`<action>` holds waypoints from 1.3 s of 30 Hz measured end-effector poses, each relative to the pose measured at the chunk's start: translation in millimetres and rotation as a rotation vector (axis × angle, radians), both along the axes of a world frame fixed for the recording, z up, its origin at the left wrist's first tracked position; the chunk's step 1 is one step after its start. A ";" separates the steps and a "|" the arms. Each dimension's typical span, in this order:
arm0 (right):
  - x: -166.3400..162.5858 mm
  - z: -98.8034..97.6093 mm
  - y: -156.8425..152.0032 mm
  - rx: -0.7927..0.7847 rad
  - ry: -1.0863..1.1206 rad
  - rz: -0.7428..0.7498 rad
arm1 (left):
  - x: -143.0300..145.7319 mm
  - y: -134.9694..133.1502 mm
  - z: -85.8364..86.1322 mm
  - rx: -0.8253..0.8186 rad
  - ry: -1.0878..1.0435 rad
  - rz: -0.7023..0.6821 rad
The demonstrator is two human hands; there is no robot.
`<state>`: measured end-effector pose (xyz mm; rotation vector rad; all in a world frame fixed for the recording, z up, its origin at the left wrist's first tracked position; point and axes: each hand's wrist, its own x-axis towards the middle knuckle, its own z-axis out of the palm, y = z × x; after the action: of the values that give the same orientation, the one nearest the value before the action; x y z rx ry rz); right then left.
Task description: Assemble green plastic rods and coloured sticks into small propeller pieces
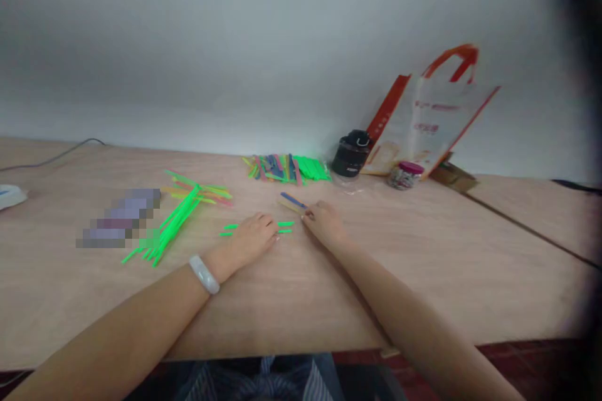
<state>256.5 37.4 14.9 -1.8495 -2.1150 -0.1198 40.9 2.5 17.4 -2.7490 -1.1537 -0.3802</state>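
Your left hand (254, 239), a white bangle (204, 274) on its wrist, lies open and flat across two green sticks (286, 223), holding nothing firmly. Your right hand's fingertips (308, 213) touch the near ends of one tan stick (289, 205) and one blue stick (294, 200), which point away and left; you cannot tell if they grip. Beyond lie two heaps of coloured sticks (176, 219), one black flask (350, 153), one jar (404, 175), one bag (437, 119).

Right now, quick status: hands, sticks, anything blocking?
Right hand at blue craft stick and wooden craft stick, grip unclear. Left hand flat among short green sticks. Green stick pile further left.
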 end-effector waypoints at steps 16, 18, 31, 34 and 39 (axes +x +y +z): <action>-19.1 -4.0 -7.2 -0.151 0.858 0.179 | 2.4 4.9 -5.8 -0.033 -0.305 0.019; -27.2 -4.9 -11.4 -0.244 1.000 0.213 | 1.8 4.9 -6.2 -0.043 -0.306 0.015; -40.9 -10.0 -18.2 -0.286 1.051 0.281 | -1.9 8.4 -13.0 -0.008 -0.316 0.032; -40.8 -10.3 -20.1 -0.238 0.926 0.301 | -2.9 7.2 -13.6 0.003 -0.296 0.051; -40.9 -10.1 -23.4 -0.175 0.812 0.355 | -4.2 5.2 -14.5 0.020 -0.260 0.082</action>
<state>215.6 14.1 4.8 -1.2367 -1.8247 0.7817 36.7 7.7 2.9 -2.6837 -1.3060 -0.7516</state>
